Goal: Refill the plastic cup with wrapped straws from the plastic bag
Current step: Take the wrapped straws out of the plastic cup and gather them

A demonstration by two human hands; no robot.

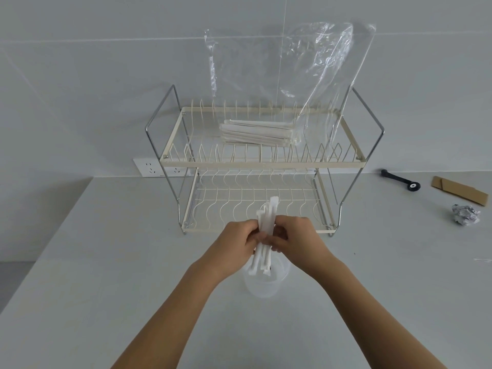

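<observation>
A bundle of wrapped straws (pixel 266 235) is held upright between both hands just above the cup (pixel 266 280), which stands on the table (pixel 106 262) in front of the rack (pixel 261 161). The left hand (pixel 237 243) is closed on the bundle from one side and the right hand (pixel 295 241) from the other, fingers pressed against the wrappers, so the two hands are brought together around the same straws. The lower ends of the straws appear to have entered the mouth of the cup, though whether they touch its bottom cannot be told through the clear plastic. The bag (pixel 292 75) stands open on the upper shelf of the rack, with a further stack of straws lying at its base. The step in hand is judged to be the loading of this bundle into the cup. For the next move, the bundle would need to be kept gathered and lowered until the ends are seated, then released gently so that the light cup is not tipped. More straws could then be fetched from the bag.
</observation>
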